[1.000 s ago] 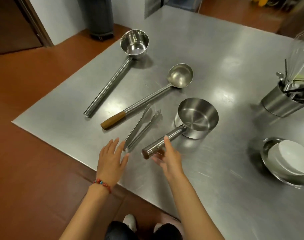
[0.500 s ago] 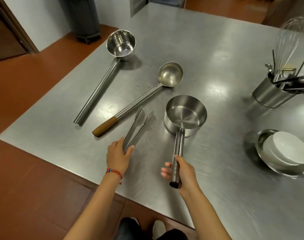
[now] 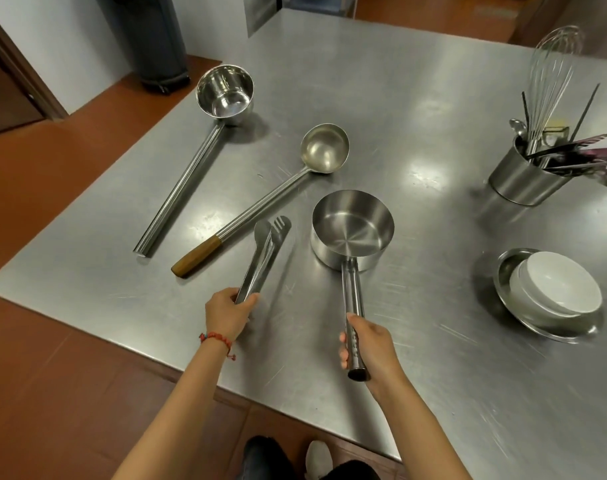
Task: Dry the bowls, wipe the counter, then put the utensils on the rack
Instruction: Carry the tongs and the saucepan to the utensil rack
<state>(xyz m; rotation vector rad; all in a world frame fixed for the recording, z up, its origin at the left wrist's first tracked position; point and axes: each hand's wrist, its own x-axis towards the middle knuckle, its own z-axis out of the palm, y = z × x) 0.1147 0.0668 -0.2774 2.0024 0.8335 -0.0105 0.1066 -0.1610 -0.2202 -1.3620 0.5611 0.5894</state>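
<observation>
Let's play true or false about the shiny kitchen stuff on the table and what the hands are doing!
1. The left hand grips the tongs. True.
2. The right hand holds the ladle with the wooden handle. False: it holds the handle of the short saucepan; the ladle lies untouched.
3. A white bowl sits inside a metal bowl. True.
4. The whisk lies flat on the table. False: the whisk stands up in a metal holder.
5. The long-handled dipper lies beyond the ladle. True.
</observation>
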